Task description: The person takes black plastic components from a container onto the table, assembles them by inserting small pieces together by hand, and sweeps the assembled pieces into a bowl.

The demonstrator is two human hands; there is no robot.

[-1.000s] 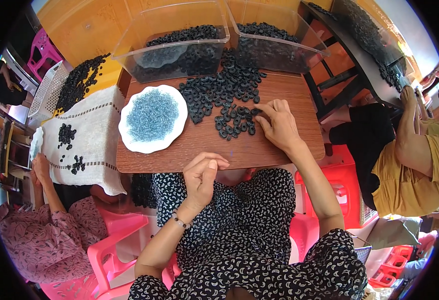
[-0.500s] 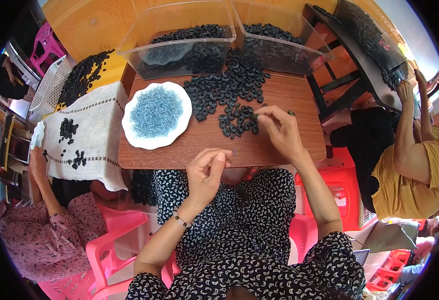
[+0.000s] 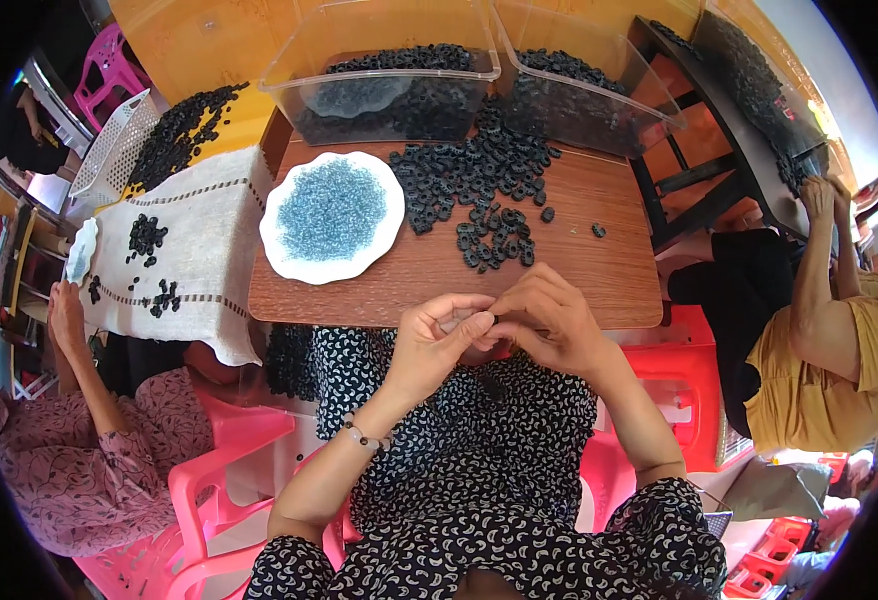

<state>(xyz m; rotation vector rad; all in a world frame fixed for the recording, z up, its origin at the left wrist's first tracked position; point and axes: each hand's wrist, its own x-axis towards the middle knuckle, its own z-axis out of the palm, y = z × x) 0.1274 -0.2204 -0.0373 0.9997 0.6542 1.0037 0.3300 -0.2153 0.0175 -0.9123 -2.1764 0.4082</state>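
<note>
Leftmost, a co-worker in a pink patterned top has a hand [image 3: 65, 315] by a small white plate [image 3: 81, 252], at the edge of a striped beige cloth [image 3: 204, 262] dotted with small black pieces [image 3: 146, 236]. Next comes a white scalloped plate [image 3: 270, 228], set toward the left side of the brown wooden table [image 3: 599, 290] and heaped with tiny translucent blue-grey beads [image 3: 333, 213]. Beyond it, the left clear plastic bin [image 3: 389, 75] holds more black pieces. Below the table's near edge, the left hand [image 3: 434, 345] is turned partly palm-up, fingers curled in, the thumb close to the forefinger with only a narrow gap. Its tips meet those of the right hand [image 3: 554, 320], whose thumb and forefinger are bent toward each other; I cannot tell what, if anything, either pair grips. Just above the hands lies a loose cluster of black slotted beads [image 3: 497, 240], with a bigger pile [image 3: 474, 165] behind it, reaching up to the right clear bin [image 3: 589, 90]. Farther right, a single bead [image 3: 599, 231] sits apart on the wood. At far right, a co-worker in a mustard shirt [image 3: 819, 380] reaches to a dark table [image 3: 759, 165].
</note>
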